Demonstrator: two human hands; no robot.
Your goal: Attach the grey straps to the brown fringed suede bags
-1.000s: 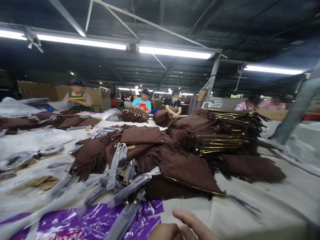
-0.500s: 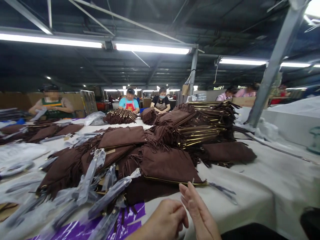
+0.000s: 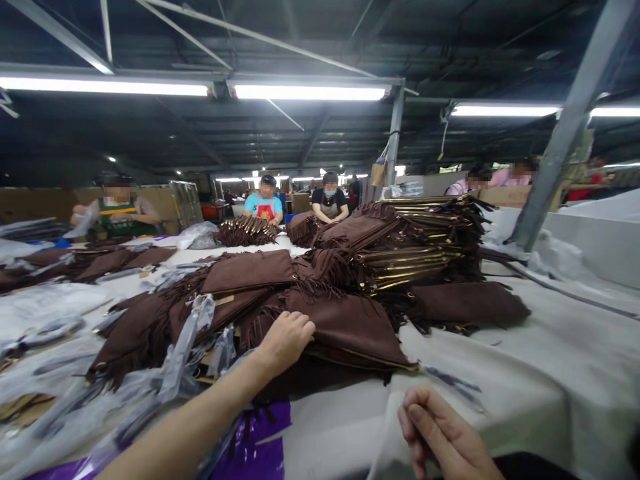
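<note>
A dark brown suede-like pouch [image 3: 353, 327] with fringe and a gold zipper lies on the front of a pile. My left hand [image 3: 286, 340] reaches over to its left end, fingers curled down and closed on the pouch; the fingertips are hidden. Near the table's front edge, my right hand [image 3: 435, 427] hovers apart from the pouch. Its fingers are bent together with the thumb against them, and nothing shows in them. By the pouch's right corner lies a grey strap [image 3: 453, 381] in clear wrapping.
A tall stack of brown pouches [image 3: 425, 247] rises behind. Plastic-wrapped straps [image 3: 185, 347] and purple plastic [image 3: 255, 447] lie at left and front. Co-workers sit across the table, one in a blue shirt [image 3: 263, 207]. A slanted metal post [image 3: 560, 147] stands at right.
My left hand has moved from beside the right hand, forward and left, onto the pouch. My right hand has drawn right and its straight fingers have bent. The view has shifted slightly.
</note>
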